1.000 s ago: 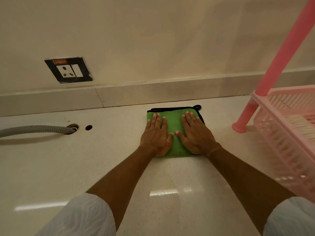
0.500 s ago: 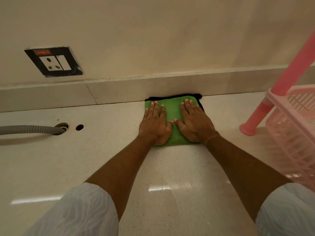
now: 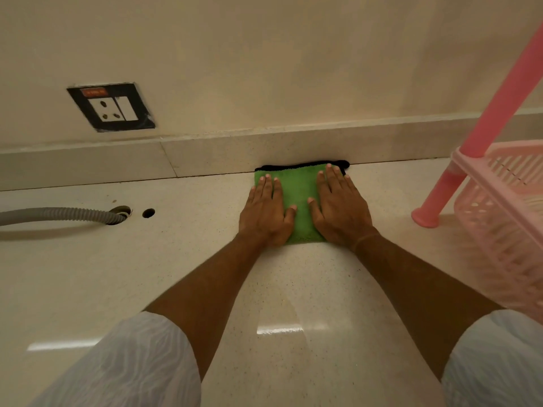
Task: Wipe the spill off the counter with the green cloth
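Pressing down flat, both hands lie palm-down on the green cloth (image 3: 299,198), fingers stretched out and slightly spread, gripping nothing. The left hand (image 3: 266,212) covers the cloth's left part and the right hand (image 3: 340,210) covers its right part, with a strip of green showing between the two thumbs. The right hand's fingertips (image 3: 328,166) reach almost to the cloth's far edge, while the left hand's fingertips stop a little short of it.

The cloth is folded into a rough square with a black trim along its far side. It lies on the pale, speckled counter (image 3: 147,274), and its far edge touches the low raised ledge (image 3: 205,155) that runs along the foot of the wall. No spill can be made out on the counter around the cloth; the surface only shows bright reflections of light near the person.

White short sleeves (image 3: 132,365) show at the bottom corners of the view, with bare forearms reaching forward to the cloth.

To the left, a grey ribbed hose (image 3: 58,215) runs into a hole in the counter, with a smaller round hole (image 3: 148,212) just beside it. On the wall above sits a black-framed socket with a switch (image 3: 113,108). To the right stands a pink plastic rack (image 3: 499,207), its leg resting on the counter near the right hand but apart from it.
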Motion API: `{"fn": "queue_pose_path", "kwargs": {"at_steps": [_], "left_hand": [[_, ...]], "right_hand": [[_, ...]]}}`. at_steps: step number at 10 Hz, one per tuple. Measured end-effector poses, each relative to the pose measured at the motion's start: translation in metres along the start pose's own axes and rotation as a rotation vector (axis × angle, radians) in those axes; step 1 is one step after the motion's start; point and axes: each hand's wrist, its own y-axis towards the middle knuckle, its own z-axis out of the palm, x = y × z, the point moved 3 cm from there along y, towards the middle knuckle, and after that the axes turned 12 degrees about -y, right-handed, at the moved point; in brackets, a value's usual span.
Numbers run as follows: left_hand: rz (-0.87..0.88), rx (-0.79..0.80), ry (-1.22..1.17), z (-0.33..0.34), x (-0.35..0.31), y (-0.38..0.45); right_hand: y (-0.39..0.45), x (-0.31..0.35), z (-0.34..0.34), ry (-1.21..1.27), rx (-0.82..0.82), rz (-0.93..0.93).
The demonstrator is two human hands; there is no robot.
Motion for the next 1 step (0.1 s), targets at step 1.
{"fn": "queue_pose_path", "kwargs": {"at_steps": [1], "left_hand": [[0.018, -0.059, 0.035, -0.0145, 0.0033, -0.0215]], "right_hand": [[-0.0101, 0.0067, -0.0083, 0.042, -0.054, 0.012]]}}
